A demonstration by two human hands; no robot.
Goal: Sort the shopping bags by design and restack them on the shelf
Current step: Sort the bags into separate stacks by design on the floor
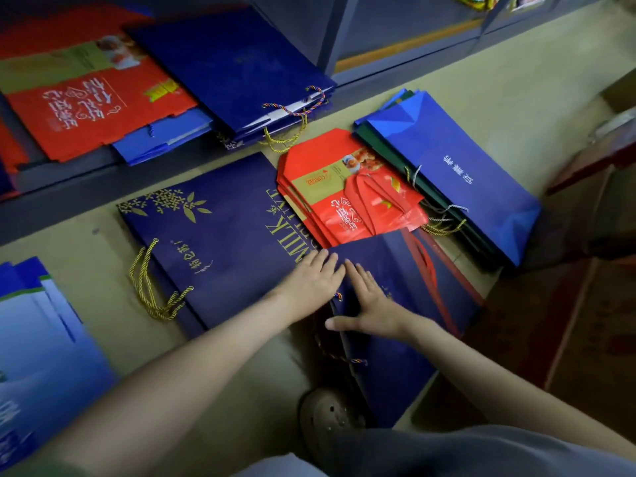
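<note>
My left hand (309,280), right hand (371,306) pressing flat on navy bag (399,356), fingers straight, gripping nothing; red bags (344,187) lying at 12 o'clock.

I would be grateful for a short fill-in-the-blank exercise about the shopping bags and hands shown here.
1. The left hand and right hand lie flat on a red-striped bag whose main colour is ___.
2. The MILK bag has rope handles coloured ___.
3. The stack of red bags lies on the ___, below the shelf.
4. The bright blue bag bears ___ lettering.

Answers: navy; gold; floor; white
</note>
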